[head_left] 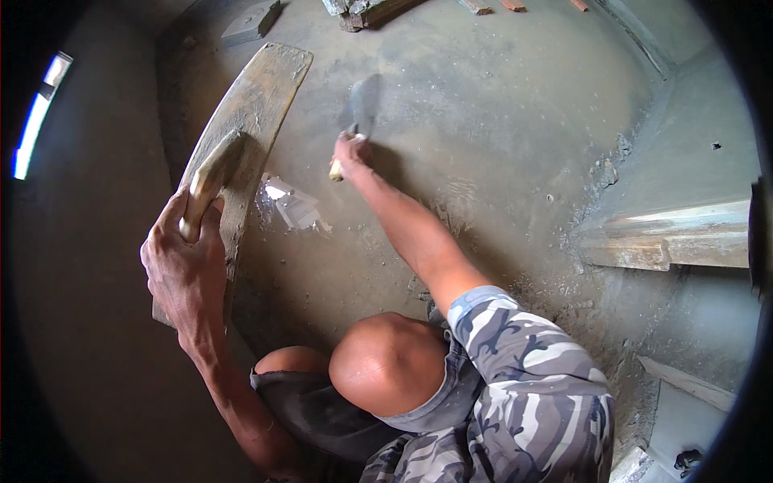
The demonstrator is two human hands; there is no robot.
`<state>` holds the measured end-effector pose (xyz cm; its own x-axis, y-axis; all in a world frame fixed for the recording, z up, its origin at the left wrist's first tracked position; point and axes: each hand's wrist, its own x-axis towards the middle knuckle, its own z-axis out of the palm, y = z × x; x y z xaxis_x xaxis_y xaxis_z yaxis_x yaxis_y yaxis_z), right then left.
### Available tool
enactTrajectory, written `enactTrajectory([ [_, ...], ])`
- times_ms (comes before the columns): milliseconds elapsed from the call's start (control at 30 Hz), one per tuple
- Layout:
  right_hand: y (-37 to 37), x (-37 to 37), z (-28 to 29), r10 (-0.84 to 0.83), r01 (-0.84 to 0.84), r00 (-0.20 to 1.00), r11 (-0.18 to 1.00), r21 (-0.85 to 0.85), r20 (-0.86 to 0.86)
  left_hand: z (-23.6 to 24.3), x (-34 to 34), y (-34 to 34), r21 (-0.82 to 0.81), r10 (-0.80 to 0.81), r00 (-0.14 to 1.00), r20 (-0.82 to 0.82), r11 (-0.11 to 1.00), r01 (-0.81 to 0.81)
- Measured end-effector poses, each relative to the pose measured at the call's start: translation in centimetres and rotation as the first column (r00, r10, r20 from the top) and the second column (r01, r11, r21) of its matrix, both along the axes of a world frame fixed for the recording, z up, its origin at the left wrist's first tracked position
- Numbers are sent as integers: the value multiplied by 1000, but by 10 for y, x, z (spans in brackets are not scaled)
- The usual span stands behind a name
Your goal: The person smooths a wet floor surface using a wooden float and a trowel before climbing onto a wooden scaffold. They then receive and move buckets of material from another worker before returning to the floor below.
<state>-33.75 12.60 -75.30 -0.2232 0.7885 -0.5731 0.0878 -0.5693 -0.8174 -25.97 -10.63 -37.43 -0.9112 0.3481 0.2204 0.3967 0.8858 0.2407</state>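
Observation:
My left hand (189,262) is closed round the handle of a long wooden plastering float (266,97), raised at the left and tilted, its handle side toward me. Cement crusts the float's board. Farther forward, my right hand (351,151) grips a trowel (365,103) low over the grey floor (483,105). The trowel's pale handle end sticks out below my fist; its blade is smeared by motion, so I cannot tell whether it touches the surface. Wet-looking, smoothed mortar spreads around the blade.
Between my hands lies a pale torn scrap (296,209). Wood pieces (374,12), a grey block (252,22) and reddish bits (513,5) sit at the far edge. A cement-stained timber (672,237) juts in from the right, with a loose board (688,384) nearer me. My bent knees are close below.

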Motion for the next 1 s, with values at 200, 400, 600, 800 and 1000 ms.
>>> enactTrajectory([
  [200,9,80,-11,-344,344,939,939,16,-22,5,-7,-13,9,13,999,47,1000,-13],
  [400,23,244,25,-472,477,860,879,-24,-195,4,-3,-10,42,-29,999,-19,999,30],
  [600,-25,265,72,-199,231,955,964,132,-220,-1,1,1,63,-24,1000,19,998,23],
  [800,-68,101,12,305,-355,882,931,-82,-359,8,4,0,-7,11,1000,4,1000,-11],
  [1000,3,61,-32,59,-80,972,993,-85,-225,6,14,15,34,-28,998,57,999,26],
])
